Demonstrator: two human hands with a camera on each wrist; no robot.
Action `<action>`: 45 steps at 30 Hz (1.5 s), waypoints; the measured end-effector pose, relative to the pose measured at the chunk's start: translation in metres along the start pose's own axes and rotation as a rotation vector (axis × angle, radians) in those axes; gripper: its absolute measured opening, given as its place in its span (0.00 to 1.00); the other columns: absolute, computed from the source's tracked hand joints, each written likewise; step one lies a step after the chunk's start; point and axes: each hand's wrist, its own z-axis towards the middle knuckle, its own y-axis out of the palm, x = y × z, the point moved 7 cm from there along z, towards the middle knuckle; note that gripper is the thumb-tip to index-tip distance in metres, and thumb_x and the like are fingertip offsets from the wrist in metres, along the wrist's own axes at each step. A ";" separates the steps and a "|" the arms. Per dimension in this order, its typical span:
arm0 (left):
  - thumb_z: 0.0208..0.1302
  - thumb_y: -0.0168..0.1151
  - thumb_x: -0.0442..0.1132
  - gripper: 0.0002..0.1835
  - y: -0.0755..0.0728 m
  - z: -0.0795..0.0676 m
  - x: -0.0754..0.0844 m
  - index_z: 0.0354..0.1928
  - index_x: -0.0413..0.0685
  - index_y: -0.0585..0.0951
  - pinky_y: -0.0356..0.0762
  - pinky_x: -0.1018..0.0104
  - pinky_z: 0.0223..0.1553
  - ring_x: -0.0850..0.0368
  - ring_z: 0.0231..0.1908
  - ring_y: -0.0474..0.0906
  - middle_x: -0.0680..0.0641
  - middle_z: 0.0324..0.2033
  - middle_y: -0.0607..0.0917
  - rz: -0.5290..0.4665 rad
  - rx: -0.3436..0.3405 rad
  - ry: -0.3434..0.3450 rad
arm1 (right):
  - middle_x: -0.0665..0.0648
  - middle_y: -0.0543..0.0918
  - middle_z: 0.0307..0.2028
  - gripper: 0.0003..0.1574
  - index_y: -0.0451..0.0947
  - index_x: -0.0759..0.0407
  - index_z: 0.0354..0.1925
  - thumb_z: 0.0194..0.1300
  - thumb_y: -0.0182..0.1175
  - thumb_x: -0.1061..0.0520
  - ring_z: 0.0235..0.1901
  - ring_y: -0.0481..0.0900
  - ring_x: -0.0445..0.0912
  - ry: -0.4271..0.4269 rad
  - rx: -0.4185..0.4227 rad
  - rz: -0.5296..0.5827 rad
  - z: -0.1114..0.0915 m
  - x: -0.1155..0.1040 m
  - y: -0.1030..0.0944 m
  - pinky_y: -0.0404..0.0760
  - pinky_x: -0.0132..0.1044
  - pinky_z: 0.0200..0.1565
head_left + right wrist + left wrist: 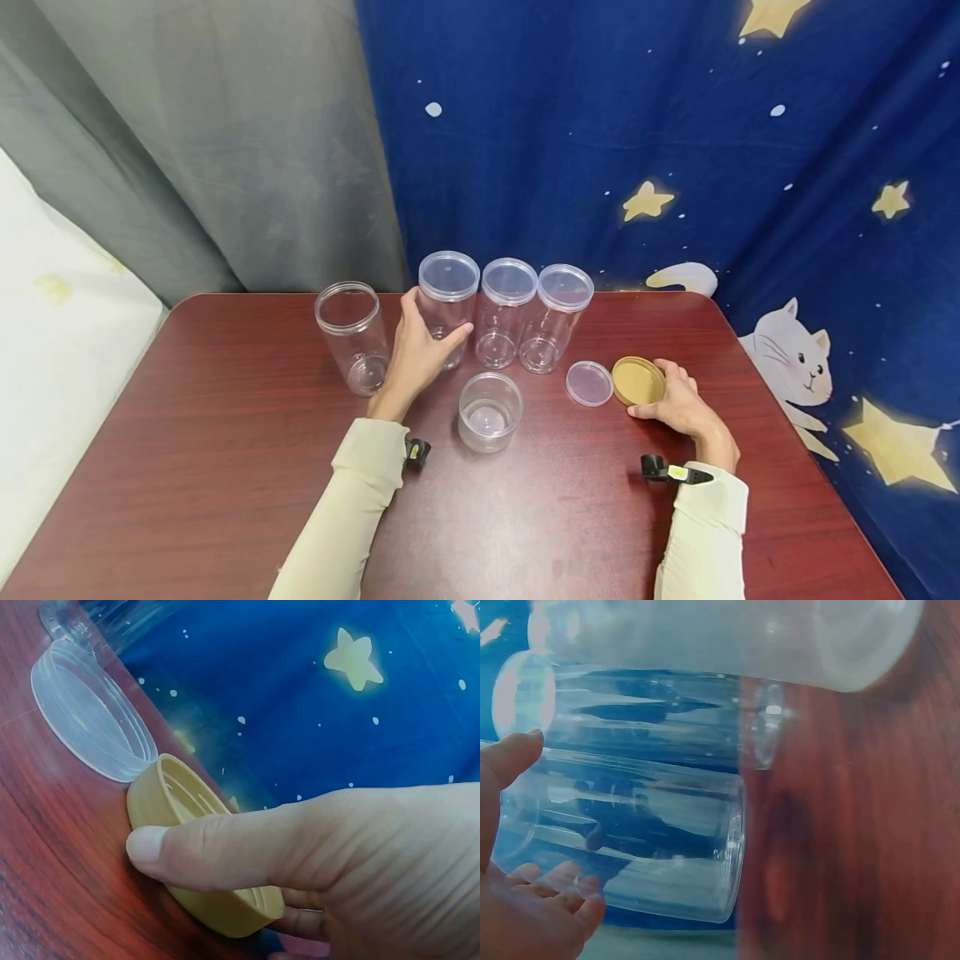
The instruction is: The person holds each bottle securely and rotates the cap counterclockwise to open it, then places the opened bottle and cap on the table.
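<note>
In the head view my left hand (420, 350) grips a tall clear plastic jar (448, 310) with a translucent lid, thumb in front and fingers on its left side. That jar (645, 832) lies between thumb and curled fingers in the left wrist view too. Over at the right, my right hand (684, 404) pinches a gold lid (638, 382) by its rim. The right wrist view shows this lid (217, 911) hollow side up, the thumb (202, 851) across its near edge. A translucent lid (589, 383) lies beside it, hollow side up (94, 720).
Two more lidded jars, a middle one (507, 312) and a right one (557, 321), stand right of the held jar. An open tall jar (352, 337) stands at the left. Nearer me is a short open tub (489, 433). Curtains (525, 150) hang behind the red-brown table (225, 467).
</note>
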 end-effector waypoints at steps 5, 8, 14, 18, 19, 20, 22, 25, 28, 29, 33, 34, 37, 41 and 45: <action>0.53 0.75 0.49 0.51 -0.012 -0.012 0.016 0.71 0.44 0.55 0.66 0.47 0.66 0.42 0.62 0.72 0.36 0.63 0.73 0.005 0.033 0.029 | 0.76 0.57 0.66 0.66 0.47 0.72 0.73 0.51 0.76 0.50 0.62 0.56 0.68 -0.018 -0.024 0.004 -0.003 -0.006 -0.003 0.64 0.66 0.60; 0.52 0.76 0.48 0.50 -0.020 -0.021 0.027 0.71 0.44 0.55 0.66 0.48 0.65 0.44 0.61 0.72 0.37 0.62 0.73 0.000 0.047 0.072 | 0.77 0.56 0.68 0.65 0.46 0.72 0.73 0.53 0.75 0.51 0.64 0.55 0.68 -0.039 -0.020 0.010 -0.006 -0.013 -0.009 0.62 0.67 0.62; 0.52 0.77 0.46 0.49 -0.030 -0.037 0.044 0.70 0.44 0.57 0.66 0.49 0.64 0.47 0.60 0.72 0.40 0.61 0.72 -0.012 0.035 0.151 | 0.77 0.53 0.70 0.62 0.46 0.71 0.74 0.59 0.70 0.47 0.69 0.53 0.70 -0.093 0.042 -0.020 -0.015 -0.034 -0.029 0.57 0.69 0.65; 0.51 0.77 0.46 0.49 -0.032 -0.044 0.053 0.69 0.44 0.57 0.66 0.49 0.64 0.49 0.60 0.71 0.42 0.60 0.72 0.003 0.007 0.191 | 0.74 0.53 0.72 0.61 0.45 0.68 0.75 0.61 0.68 0.41 0.69 0.55 0.69 -0.132 0.113 -0.025 -0.025 -0.056 -0.043 0.57 0.69 0.65; 0.50 0.78 0.45 0.49 -0.033 -0.045 0.055 0.69 0.44 0.57 0.66 0.50 0.64 0.49 0.60 0.70 0.42 0.60 0.72 0.012 0.001 0.199 | 0.73 0.54 0.72 0.60 0.46 0.67 0.75 0.62 0.68 0.42 0.69 0.55 0.69 -0.152 0.140 -0.023 -0.027 -0.063 -0.046 0.58 0.69 0.65; 0.50 0.78 0.45 0.50 -0.033 -0.046 0.057 0.69 0.43 0.57 0.65 0.50 0.65 0.49 0.61 0.70 0.42 0.61 0.71 0.022 -0.005 0.210 | 0.73 0.55 0.72 0.59 0.48 0.66 0.75 0.62 0.68 0.42 0.69 0.56 0.68 -0.175 0.166 -0.018 -0.030 -0.071 -0.049 0.58 0.68 0.64; 0.50 0.78 0.45 0.50 -0.034 -0.049 0.061 0.69 0.42 0.57 0.65 0.50 0.66 0.49 0.62 0.69 0.42 0.62 0.71 0.045 -0.014 0.224 | 0.70 0.58 0.71 0.56 0.51 0.63 0.75 0.61 0.69 0.45 0.68 0.59 0.67 -0.236 0.219 -0.002 -0.034 -0.090 -0.052 0.60 0.67 0.64; 0.50 0.78 0.44 0.50 -0.035 -0.052 0.065 0.69 0.40 0.58 0.65 0.50 0.66 0.48 0.62 0.69 0.41 0.62 0.70 0.078 -0.024 0.243 | 0.67 0.62 0.71 0.52 0.57 0.62 0.73 0.59 0.72 0.51 0.68 0.61 0.64 -0.344 0.288 0.033 -0.041 -0.120 -0.053 0.61 0.65 0.65; 0.49 0.79 0.43 0.50 -0.037 -0.055 0.070 0.70 0.40 0.59 0.65 0.51 0.66 0.48 0.62 0.69 0.41 0.62 0.70 0.107 -0.031 0.270 | 0.63 0.64 0.71 0.49 0.63 0.60 0.71 0.56 0.74 0.57 0.69 0.63 0.59 -0.445 0.349 0.055 -0.048 -0.147 -0.050 0.63 0.54 0.68; 0.48 0.79 0.43 0.50 -0.037 -0.056 0.071 0.70 0.40 0.59 0.66 0.51 0.65 0.48 0.61 0.69 0.41 0.61 0.70 0.114 -0.035 0.284 | 0.62 0.65 0.70 0.48 0.64 0.61 0.70 0.55 0.74 0.59 0.69 0.64 0.58 -0.479 0.370 0.062 -0.051 -0.155 -0.048 0.63 0.49 0.69; 0.46 0.80 0.43 0.50 -0.035 -0.059 0.077 0.69 0.40 0.62 0.69 0.51 0.62 0.49 0.59 0.69 0.41 0.59 0.72 0.159 -0.067 0.339 | 0.60 0.69 0.68 0.44 0.70 0.61 0.66 0.52 0.74 0.64 0.66 0.68 0.54 -0.624 0.427 0.114 -0.062 -0.188 -0.040 0.61 0.30 0.68; 0.46 0.80 0.44 0.50 -0.034 -0.060 0.078 0.69 0.41 0.63 0.69 0.51 0.62 0.48 0.59 0.70 0.41 0.58 0.73 0.172 -0.079 0.349 | 0.60 0.70 0.67 0.43 0.71 0.61 0.65 0.51 0.74 0.65 0.65 0.69 0.53 -0.661 0.433 0.131 -0.065 -0.196 -0.038 0.62 0.28 0.67; 0.46 0.80 0.46 0.49 -0.029 -0.064 0.082 0.69 0.41 0.64 0.71 0.49 0.60 0.48 0.57 0.71 0.42 0.57 0.74 0.224 -0.124 0.370 | 0.60 0.73 0.66 0.38 0.73 0.61 0.63 0.54 0.73 0.63 0.63 0.72 0.52 -0.756 0.424 0.195 -0.073 -0.217 -0.028 0.67 0.27 0.63; 0.47 0.79 0.50 0.49 -0.024 -0.067 0.086 0.68 0.41 0.65 0.71 0.46 0.57 0.48 0.58 0.72 0.42 0.58 0.74 0.287 -0.184 0.386 | 0.58 0.73 0.66 0.35 0.72 0.60 0.64 0.64 0.66 0.47 0.62 0.73 0.51 -0.822 0.394 0.272 -0.079 -0.237 -0.013 0.73 0.30 0.58; 0.45 0.79 0.52 0.50 -0.020 -0.071 0.089 0.67 0.39 0.65 0.71 0.48 0.55 0.48 0.57 0.73 0.42 0.56 0.77 0.343 -0.225 0.406 | 0.56 0.73 0.66 0.44 0.68 0.58 0.68 0.65 0.56 0.32 0.60 0.75 0.51 -0.817 0.374 0.293 -0.082 -0.248 0.000 0.76 0.34 0.55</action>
